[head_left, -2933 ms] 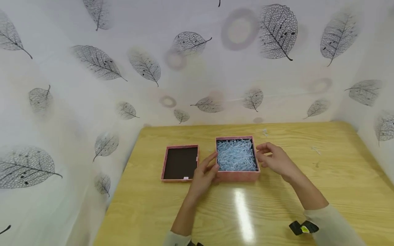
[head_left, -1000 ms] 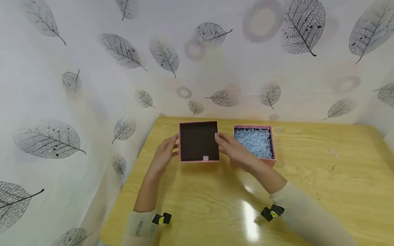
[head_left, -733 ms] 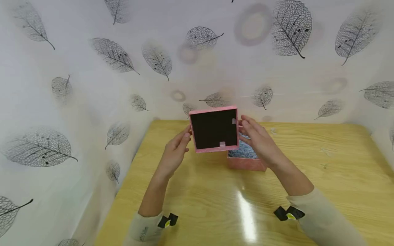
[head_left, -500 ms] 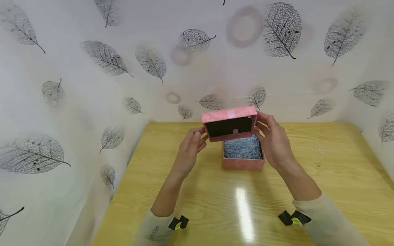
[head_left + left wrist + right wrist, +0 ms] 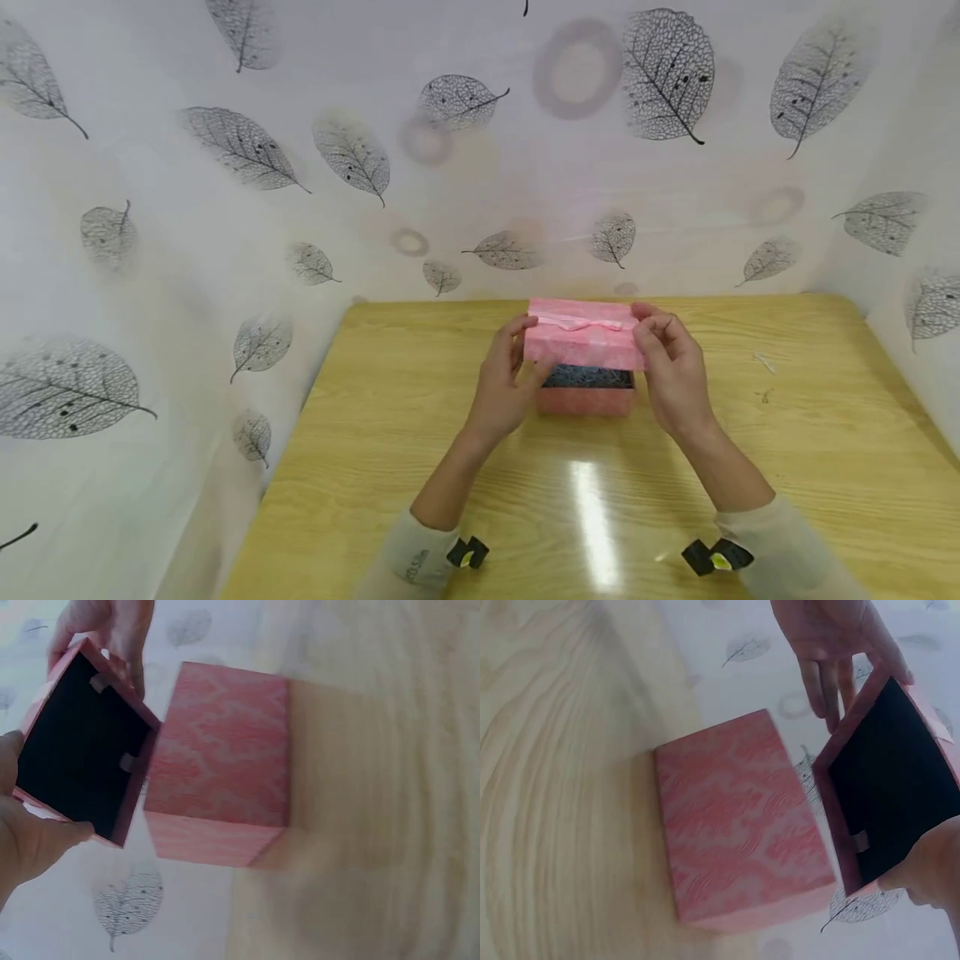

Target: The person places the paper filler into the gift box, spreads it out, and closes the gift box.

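Note:
A pink lid [image 5: 585,346] with a ribbon bow hangs tilted over the pink patterned box [image 5: 585,404], top face showing in the head view. My left hand [image 5: 504,396] grips its left end, thumb low and fingers at the edge. At the opposite end, my right hand [image 5: 678,375] pinches the corner between thumb and fingers. Blue shredded paper [image 5: 588,377] shows inside the box below, partly covered by the lid. Both wrist views show the lid's black inside [image 5: 82,742] with small pale tabs, beside the box's patterned wall [image 5: 742,817].
The box stands on a wood-grain table [image 5: 375,467] near its back edge. Pale paper scraps [image 5: 765,362] lie to the right. A leaf-printed white backdrop [image 5: 480,183] rises behind and along the sides. Dark straps [image 5: 717,557] sit at both sleeves.
The lid lay inside-up left of the box, with both hands at the box. Both hands then lifted it, carried it right over the box and turned its bow side up.

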A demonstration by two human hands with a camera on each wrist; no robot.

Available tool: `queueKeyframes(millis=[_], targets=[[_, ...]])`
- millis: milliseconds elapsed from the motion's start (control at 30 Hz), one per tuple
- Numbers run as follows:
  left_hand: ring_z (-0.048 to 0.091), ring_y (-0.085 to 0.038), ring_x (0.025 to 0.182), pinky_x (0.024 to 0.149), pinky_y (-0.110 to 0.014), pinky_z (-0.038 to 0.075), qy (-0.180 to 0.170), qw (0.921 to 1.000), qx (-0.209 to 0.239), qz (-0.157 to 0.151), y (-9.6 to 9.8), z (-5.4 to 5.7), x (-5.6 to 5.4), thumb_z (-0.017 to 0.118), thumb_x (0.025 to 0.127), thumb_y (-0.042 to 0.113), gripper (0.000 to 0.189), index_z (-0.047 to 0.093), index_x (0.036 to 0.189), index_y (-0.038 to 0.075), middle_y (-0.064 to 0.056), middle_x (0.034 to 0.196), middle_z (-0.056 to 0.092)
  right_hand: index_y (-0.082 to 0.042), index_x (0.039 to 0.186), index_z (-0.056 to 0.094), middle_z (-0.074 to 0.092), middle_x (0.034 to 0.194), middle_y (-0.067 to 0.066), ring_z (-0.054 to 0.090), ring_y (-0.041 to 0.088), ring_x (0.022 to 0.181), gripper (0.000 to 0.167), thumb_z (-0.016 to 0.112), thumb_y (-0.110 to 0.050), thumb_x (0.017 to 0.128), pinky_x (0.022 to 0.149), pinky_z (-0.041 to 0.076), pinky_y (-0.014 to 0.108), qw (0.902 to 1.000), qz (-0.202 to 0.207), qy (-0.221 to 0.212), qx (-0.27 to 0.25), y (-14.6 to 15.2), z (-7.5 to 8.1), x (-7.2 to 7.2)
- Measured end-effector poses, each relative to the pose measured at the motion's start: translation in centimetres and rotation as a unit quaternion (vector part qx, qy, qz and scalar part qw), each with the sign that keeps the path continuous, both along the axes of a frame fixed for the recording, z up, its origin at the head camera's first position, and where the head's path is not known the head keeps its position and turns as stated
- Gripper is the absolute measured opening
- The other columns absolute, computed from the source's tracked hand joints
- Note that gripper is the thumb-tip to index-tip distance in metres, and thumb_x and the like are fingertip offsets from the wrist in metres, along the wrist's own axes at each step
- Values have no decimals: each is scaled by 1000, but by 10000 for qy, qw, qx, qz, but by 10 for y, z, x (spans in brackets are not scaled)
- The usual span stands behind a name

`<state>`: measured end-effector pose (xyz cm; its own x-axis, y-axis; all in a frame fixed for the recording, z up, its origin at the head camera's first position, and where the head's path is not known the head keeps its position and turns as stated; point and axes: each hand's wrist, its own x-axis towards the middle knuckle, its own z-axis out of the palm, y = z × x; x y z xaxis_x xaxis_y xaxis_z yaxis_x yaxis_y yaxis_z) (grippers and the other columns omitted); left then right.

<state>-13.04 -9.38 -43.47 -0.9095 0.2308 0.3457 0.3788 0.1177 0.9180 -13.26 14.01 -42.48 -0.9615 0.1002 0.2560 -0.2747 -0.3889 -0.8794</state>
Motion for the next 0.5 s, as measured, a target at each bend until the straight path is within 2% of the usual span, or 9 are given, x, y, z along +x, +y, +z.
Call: queueKeyframes(millis=[67,133,200,267,367,433,500], targets=[[46,-26,149,125,-42,31,20,9998,-198,-97,2,-7,0,71,104,19,53,44,150,14,-12,172,27,4,108,58,40,156,23,44,29,141,4,54,5,106,94,54,16,9997,92,6,238,4,-6,0],[40,-25,152,127,-40,28,-51,9988,-439,-220,2,-14,0,72,103,19,53,42,146,13,-14,175,16,9,122,55,31,167,20,31,32,155,19,52,12,103,107,48,18,9980,235,112,582,8,-14,-3],[31,-24,157,127,-37,25,-127,9967,-725,-336,1,-21,0,71,103,20,54,39,145,10,-16,177,8,12,138,47,21,174,16,15,32,162,39,49,17,100,118,37,19,9939,435,292,971,12,-23,-7],[19,-23,160,128,-36,21,-184,9930,-1077,-440,-1,-27,-1,69,104,22,63,31,154,11,-14,177,1,12,150,37,11,177,13,4,33,163,55,48,20,97,124,23,17,9868,616,479,1421,15,-33,-12],[8,-19,162,130,-37,14,-223,9872,-1509,-472,-4,-36,-3,67,105,25,89,7,170,17,-7,177,-3,6,159,33,6,178,9,1,30,163,66,49,19,95,124,18,13,9736,700,649,2075,16,-48,-19],[2,-18,162,131,-40,9,-266,9847,-1666,-436,-4,-44,-5,67,105,25,101,-10,170,24,0,177,-7,0,162,33,6,178,8,0,29,164,70,52,16,96,125,14,14,9652,657,670,2442,16,-56,-23],[0,-17,162,131,-42,8,-331,9840,-1711,-379,-3,-50,-8,68,104,26,105,-16,168,29,5,176,-10,-3,163,33,8,178,7,2,28,164,70,55,12,98,128,11,20,9589,564,659,2701,15,-62,-25]])
